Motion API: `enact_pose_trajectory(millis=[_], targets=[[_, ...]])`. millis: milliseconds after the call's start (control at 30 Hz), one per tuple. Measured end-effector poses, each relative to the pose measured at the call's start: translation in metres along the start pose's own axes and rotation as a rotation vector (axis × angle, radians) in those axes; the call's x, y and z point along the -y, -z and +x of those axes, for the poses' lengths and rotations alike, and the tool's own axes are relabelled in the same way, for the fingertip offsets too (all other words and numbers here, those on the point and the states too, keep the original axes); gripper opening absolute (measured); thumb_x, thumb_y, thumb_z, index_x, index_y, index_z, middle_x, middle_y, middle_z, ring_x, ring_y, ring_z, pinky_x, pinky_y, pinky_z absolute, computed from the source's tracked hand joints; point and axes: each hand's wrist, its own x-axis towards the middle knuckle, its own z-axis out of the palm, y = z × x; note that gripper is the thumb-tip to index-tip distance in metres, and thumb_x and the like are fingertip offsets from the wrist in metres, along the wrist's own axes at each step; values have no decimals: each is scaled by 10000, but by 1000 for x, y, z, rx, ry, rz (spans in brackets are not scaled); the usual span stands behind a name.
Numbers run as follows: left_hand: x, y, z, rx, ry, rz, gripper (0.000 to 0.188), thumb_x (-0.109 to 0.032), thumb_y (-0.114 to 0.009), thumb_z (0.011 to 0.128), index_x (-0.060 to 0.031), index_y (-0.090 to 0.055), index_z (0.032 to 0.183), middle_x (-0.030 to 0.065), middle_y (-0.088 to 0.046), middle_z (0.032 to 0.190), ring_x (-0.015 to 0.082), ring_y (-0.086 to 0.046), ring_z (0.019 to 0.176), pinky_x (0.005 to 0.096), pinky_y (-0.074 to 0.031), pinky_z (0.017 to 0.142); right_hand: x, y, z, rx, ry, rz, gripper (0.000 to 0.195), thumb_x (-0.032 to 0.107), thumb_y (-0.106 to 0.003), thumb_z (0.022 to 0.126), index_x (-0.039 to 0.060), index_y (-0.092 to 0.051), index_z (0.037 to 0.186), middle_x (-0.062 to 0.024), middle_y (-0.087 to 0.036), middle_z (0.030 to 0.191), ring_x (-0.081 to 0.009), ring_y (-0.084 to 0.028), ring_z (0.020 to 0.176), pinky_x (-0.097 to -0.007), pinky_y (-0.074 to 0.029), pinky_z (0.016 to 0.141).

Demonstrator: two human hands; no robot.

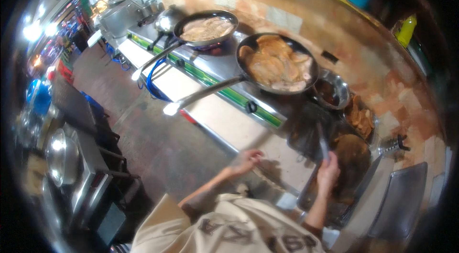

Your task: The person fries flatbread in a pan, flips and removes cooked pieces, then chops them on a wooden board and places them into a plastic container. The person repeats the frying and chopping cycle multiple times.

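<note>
My right hand (328,174) grips a long, slim utensil (323,143). Its pale part rises from my fist and its darker far end points towards the stove; blur hides its exact kind. Beneath and beside it lie a dark tray (304,138) and a large brown round surface (350,152). My left hand (251,159) hovers near the front edge of the pale counter shelf (279,152), fingers curled and blurred. Ahead, a long-handled frying pan (278,64) holds browned pieces of meat in liquid. Farther left, a second frying pan (207,27) contains paler pieces.
Both pan handles jut out over the front edge of the steel stove (233,91). Right of the near pan stand a steel bowl (333,89) of dark liquid and a container of browned pieces (360,116). A steel basin (62,156) sits on the left-hand table.
</note>
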Motion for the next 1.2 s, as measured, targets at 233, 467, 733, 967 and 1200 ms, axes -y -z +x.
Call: enact_pose_trajectory(millis=[233, 467, 733, 967, 1200], targets=[[4, 174, -107, -861, -285, -663, 443, -529, -451, 1015, -146, -604, 852, -12, -555, 700, 107, -501, 562, 253, -398, 485, 29, -52, 3, -136, 376, -58, 279, 143, -670, 886, 31, -646, 1140, -217, -680, 1067, -400, -649, 966, -489, -510, 856], [-47, 227, -94, -470, -327, -720, 312, -358, -525, 1029, -143, -522, 802, -27, -466, 652, 86, -452, 562, 255, -351, 487, 210, -155, -6, 177, 524, -143, 383, 404, -647, 926, 23, -660, 965, -188, -708, 868, -368, -698, 826, -495, -544, 720], [-119, 227, -95, -153, -422, -638, 378, -348, -529, 1029, -138, -474, 719, -45, -410, 576, 59, -330, 449, 244, -246, 395, 239, -194, 3, 157, 564, -492, 378, 358, -581, 938, 27, -731, 835, -193, -727, 885, -331, -725, 797, -455, -583, 711], [-148, 233, -101, -130, -338, -649, 395, -355, -560, 1014, -118, -495, 704, -36, -431, 574, 68, -346, 446, 234, -223, 405, 246, -210, -9, 62, 443, -460, 313, 297, -584, 916, 40, -736, 819, -185, -730, 848, -325, -728, 801, -447, -591, 699], [-133, 233, -105, -127, -360, -555, 405, -371, -575, 1004, -121, -493, 695, -37, -433, 573, 66, -353, 453, 234, -227, 410, 245, -208, -19, 26, 335, -331, 324, 345, -591, 932, 43, -700, 897, -207, -710, 856, -386, -700, 825, -486, -562, 740]])
